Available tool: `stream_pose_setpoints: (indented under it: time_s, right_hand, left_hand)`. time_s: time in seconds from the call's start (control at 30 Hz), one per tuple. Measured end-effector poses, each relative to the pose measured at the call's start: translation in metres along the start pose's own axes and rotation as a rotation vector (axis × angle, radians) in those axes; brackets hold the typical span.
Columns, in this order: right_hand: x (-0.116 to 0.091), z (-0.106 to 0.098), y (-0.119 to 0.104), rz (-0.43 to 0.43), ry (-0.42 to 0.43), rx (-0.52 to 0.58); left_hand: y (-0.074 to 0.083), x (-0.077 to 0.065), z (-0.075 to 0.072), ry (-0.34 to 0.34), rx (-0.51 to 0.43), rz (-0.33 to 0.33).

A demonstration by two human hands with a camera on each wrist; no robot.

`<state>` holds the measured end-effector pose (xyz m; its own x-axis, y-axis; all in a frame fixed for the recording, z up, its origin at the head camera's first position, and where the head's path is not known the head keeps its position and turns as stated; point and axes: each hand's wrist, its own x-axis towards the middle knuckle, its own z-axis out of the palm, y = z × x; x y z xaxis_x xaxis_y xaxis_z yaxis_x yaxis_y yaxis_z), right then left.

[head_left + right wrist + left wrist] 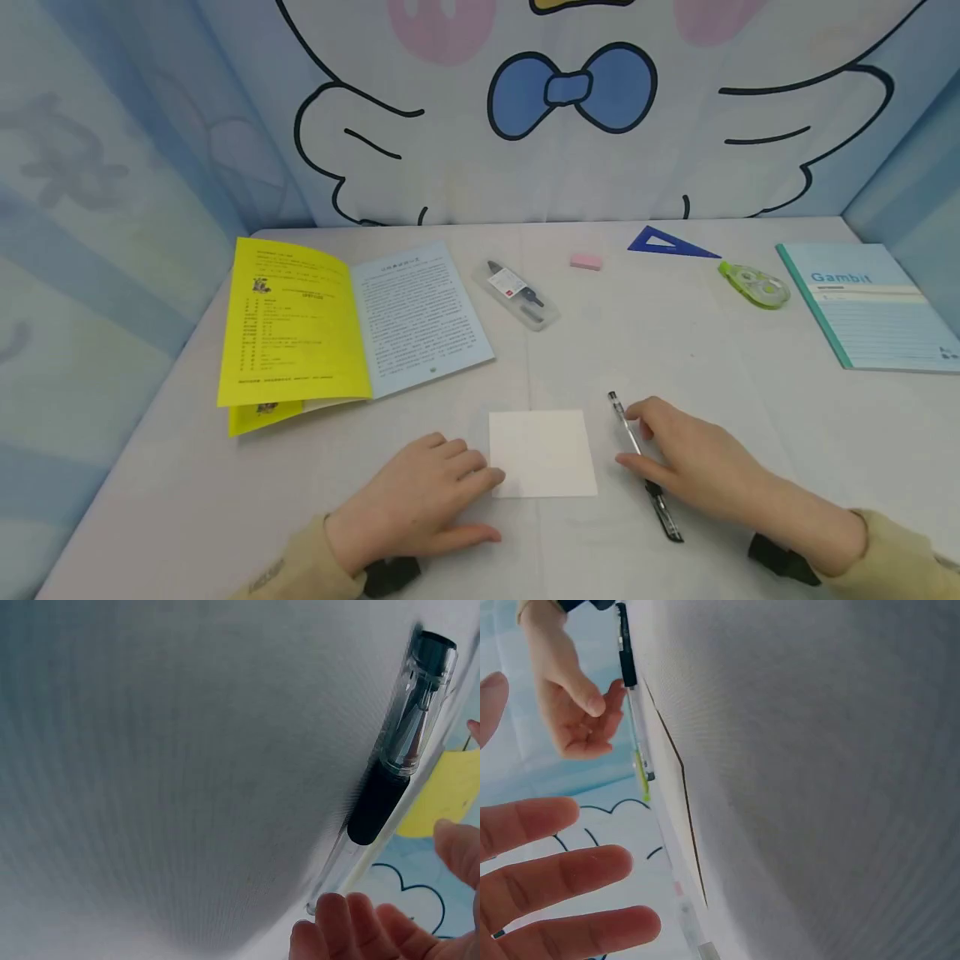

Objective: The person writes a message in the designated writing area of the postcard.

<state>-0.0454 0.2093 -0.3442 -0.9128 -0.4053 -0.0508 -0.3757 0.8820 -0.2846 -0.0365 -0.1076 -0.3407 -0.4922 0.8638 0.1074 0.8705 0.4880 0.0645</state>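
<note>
A small square of white paper (542, 454) lies on the table in the head view. My left hand (420, 500) is at its left side, fingers extended, the index fingertip over or on the paper's left edge; contact cannot be made out. To the right of the paper lies a capped clear gel pen (663, 515) with a black grip (379, 806). My right hand (705, 467) hovers at the pen with loosely bent fingers and thumb apart. In the right wrist view the pen lies on the table and the fingertips (337, 919) are near its far end, not closed round it.
A yellow-covered booklet (296, 325) lies spread at the left, beside a clear plastic case (517, 292) holding a compass-like tool. Farther back are a pink eraser (586, 262) and a blue set square (671, 243). Rightward are a green correction tape (753, 285) and a Gambit notebook (873, 308).
</note>
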Motion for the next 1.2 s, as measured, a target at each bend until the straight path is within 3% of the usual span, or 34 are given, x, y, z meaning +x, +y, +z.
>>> stream_pose_setpoints:
  time_s: [0.3, 0.53, 0.67, 0.83, 1.03, 1.2]
  right_hand:
    - [0.004, -0.001, 0.002, 0.156, -0.103, 0.105]
    - [0.008, 0.001, 0.003, 0.248, -0.191, 0.178]
    - [0.012, 0.0, 0.004, 0.252, -0.198, 0.194]
    - [0.015, 0.001, 0.003, 0.248, -0.227, 0.216]
    - [0.018, 0.001, 0.002, 0.294, -0.287, 0.332]
    - [0.017, 0.002, 0.003, 0.296, -0.3, 0.405]
  left_hand:
    - [0.001, -0.002, 0.003, 0.001, -0.092, -0.087]
    - [0.008, -0.001, 0.008, -0.03, -0.209, -0.216]
    - [0.014, 0.0, 0.012, -0.049, -0.347, -0.319]
    - [0.02, 0.002, 0.019, 0.004, -0.574, -0.421]
    - [0.022, 0.005, 0.023, 0.032, -0.835, -0.483]
    - [0.022, 0.007, 0.025, 0.013, -0.904, -0.504]
